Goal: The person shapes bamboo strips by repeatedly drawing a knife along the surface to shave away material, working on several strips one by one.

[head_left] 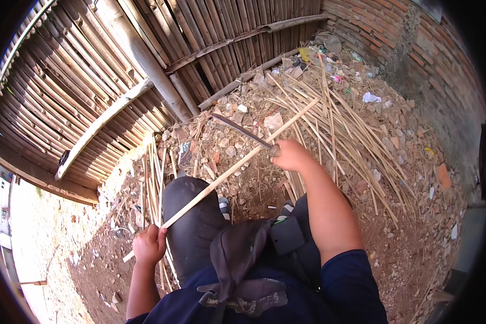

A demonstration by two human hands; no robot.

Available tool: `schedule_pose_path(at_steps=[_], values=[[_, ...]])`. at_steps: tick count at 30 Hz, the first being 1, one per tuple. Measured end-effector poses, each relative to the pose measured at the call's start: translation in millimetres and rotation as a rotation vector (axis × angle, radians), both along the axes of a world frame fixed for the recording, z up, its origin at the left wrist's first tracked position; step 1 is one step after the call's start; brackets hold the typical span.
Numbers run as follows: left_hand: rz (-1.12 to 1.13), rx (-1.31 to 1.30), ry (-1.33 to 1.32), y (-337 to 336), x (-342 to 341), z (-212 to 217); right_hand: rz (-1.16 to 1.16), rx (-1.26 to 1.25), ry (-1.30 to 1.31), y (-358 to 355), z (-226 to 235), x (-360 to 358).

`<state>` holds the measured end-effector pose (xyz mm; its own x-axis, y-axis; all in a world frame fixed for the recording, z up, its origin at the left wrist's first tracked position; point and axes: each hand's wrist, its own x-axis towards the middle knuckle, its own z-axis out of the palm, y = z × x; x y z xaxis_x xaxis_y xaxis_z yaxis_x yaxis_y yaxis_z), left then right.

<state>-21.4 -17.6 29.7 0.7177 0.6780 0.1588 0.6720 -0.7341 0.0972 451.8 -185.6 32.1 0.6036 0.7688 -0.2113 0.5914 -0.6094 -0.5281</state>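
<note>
A long pale bamboo strip (216,184) slants across my lap, its far end up to the right over a heap of strips. Near its lower end, my left hand (149,244) is closed round it beside my knee. My right hand (290,155) grips the handle of a long dark-bladed knife (240,127). The blade points up and left, crossing the strip near my right fist. Whether the blade's edge touches the strip, I cannot tell.
Many cut bamboo strips (356,146) lie heaped at the right, and a smaller bundle (155,178) lies at the left by my knee. Stones and litter cover the ground. A bamboo wall (221,27) stands ahead, a brick wall (416,54) at the right.
</note>
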Motion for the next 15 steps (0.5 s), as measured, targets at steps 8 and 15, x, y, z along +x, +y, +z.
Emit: schedule_pose_path(at_steps=[8,15], values=[[0.087,-0.415,0.013,11.0,4.9,26.7,0.146,0.011,-0.176,-13.3,34.3,-18.6],[0.114,-0.503,0.104,0.6,10.6,40.0,0.162,-0.061,-0.211,-14.5,45.1,-32.5]])
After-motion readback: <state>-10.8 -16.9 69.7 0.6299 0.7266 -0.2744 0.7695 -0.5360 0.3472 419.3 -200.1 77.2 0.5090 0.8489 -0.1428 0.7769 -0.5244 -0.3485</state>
